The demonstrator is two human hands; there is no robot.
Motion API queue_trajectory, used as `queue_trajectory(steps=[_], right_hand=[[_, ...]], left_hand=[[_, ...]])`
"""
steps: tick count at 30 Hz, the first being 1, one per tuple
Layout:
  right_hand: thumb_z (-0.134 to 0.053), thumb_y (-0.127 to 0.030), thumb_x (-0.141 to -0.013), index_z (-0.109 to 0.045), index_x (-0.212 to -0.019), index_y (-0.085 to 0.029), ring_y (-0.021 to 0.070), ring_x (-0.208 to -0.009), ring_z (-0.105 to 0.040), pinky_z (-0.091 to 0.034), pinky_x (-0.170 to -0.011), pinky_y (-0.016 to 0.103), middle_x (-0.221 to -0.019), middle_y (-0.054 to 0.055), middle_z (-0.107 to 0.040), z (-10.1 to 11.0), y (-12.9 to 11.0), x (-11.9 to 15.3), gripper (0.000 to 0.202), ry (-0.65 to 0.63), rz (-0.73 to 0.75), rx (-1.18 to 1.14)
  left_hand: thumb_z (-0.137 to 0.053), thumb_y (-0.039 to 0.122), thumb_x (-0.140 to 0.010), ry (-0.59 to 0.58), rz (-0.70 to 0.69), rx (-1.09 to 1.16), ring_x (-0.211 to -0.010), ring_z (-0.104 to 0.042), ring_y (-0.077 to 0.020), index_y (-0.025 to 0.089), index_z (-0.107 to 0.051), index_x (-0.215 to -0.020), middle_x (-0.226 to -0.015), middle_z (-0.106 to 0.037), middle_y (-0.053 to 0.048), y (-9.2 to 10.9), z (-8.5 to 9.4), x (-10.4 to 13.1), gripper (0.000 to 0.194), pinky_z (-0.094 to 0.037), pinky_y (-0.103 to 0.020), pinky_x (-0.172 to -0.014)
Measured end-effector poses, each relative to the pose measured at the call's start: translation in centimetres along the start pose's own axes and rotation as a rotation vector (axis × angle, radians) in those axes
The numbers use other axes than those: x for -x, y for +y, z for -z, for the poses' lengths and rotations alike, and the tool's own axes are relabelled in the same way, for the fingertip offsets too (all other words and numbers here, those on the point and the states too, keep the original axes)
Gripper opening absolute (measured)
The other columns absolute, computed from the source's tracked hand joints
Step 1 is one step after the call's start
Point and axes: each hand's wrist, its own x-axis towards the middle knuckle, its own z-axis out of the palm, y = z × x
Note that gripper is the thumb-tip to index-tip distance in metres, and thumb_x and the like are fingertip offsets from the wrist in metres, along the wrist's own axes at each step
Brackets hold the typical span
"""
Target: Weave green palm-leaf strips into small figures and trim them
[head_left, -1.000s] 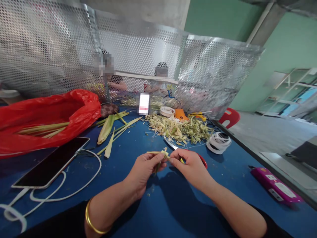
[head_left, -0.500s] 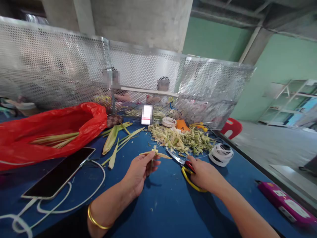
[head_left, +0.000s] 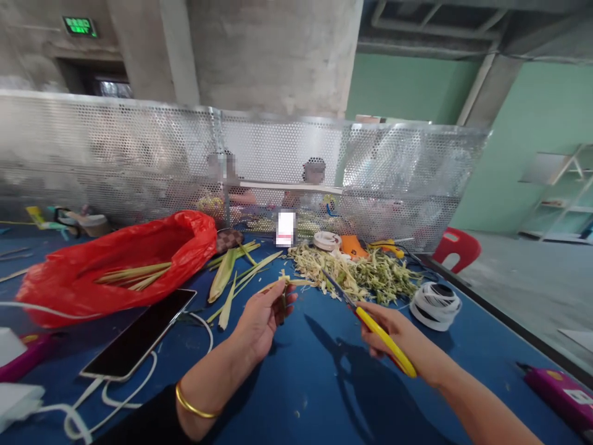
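- The small husk piece [head_left: 285, 282] is pinched at its middle between the left hand's [head_left: 259, 315] thumb and fingers, its ends sticking out sideways; it looks light, bendy and easily torn, so best gripped at the thick centre.
- The right hand [head_left: 393, 334], well apart from the left, is closed around the scissors [head_left: 380, 334] at the handles, the stiff blades pointing away; whether they are spread, I cannot tell.
- Beyond both hands, husk scraps [head_left: 389, 275] lie heaped on the desk [head_left: 319, 408].
- Right of the right hand: a white roll [head_left: 435, 309].
- Left of the left hand: a phone [head_left: 143, 334] and a red bag [head_left: 65, 278].
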Motion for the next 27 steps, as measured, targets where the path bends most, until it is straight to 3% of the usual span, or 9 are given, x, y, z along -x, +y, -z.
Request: queue_trajectory(steps=[3, 8, 12, 17, 27], right_hand=[[-0.069, -0.041, -0.069, -0.051, -0.115, -0.016, 0.0107, -0.055, -0.049, -0.041, -0.055, 0.025, -0.069, -0.004, -0.048, -0.9, 0.0, 0.0, 0.055, 0.019, -0.004, -0.105], [-0.069, -0.057, -0.068, -0.046, -0.124, -0.02, 0.0133, -0.069, -0.05, -0.042, -0.062, 0.025, -0.084, 0.002, -0.051, -1.5, 0.4, 0.9, 0.071, -0.104, 0.091, -0.135], [-0.075, -0.05, -0.066, -0.05, -0.119, -0.023, 0.0125, -0.07, -0.044, -0.04, -0.061, 0.021, -0.078, -0.002, -0.045, -2.2, 0.0, 1.6, 0.065, -0.079, 0.066, -0.038], [-0.069, -0.045, -0.073, -0.053, -0.107, -0.019, 0.009, -0.058, -0.031, -0.032, -0.052, 0.02, -0.068, -0.006, -0.037, -3.2, -0.9, 1.8, 0.045, -0.06, 0.082, 0.029], [-0.067, -0.034, -0.074, -0.054, -0.099, -0.019, 0.0095, -0.06, -0.032, -0.03, -0.052, 0.02, -0.068, -0.005, -0.036, -2.7, -0.9, 2.0, 0.032, -0.11, 0.068, 0.098]], left_hand=[[-0.062, 0.018, -0.083, 0.009, -0.023, 0.032, -0.064, -0.066, -0.0107, 0.012, -0.065, -0.086, -0.082, -0.07, -0.005, 0.3, 0.4, -0.5, 0.008, -0.053, -0.021, -0.057], [-0.062, 0.019, -0.083, 0.032, -0.047, 0.055, -0.064, -0.066, -0.0106, 0.012, -0.066, -0.084, -0.082, -0.07, -0.006, 0.4, 0.7, -0.9, 0.008, -0.052, -0.02, -0.055], [-0.063, 0.02, -0.082, 0.033, -0.042, 0.063, -0.064, -0.066, -0.0108, 0.013, -0.066, -0.083, -0.082, -0.071, -0.006, 0.1, 0.4, -0.7, 0.008, -0.052, -0.02, -0.055], [-0.065, 0.02, -0.08, -0.013, -0.012, 0.045, -0.067, -0.067, -0.0127, 0.013, -0.066, -0.084, -0.084, -0.071, -0.006, -0.6, 0.1, 0.0, 0.008, -0.052, -0.021, -0.057], [-0.064, 0.02, -0.081, 0.026, -0.046, 0.056, -0.067, -0.067, -0.012, 0.013, -0.065, -0.085, -0.086, -0.071, -0.007, -0.7, 0.1, -0.1, 0.008, -0.052, -0.02, -0.057]])
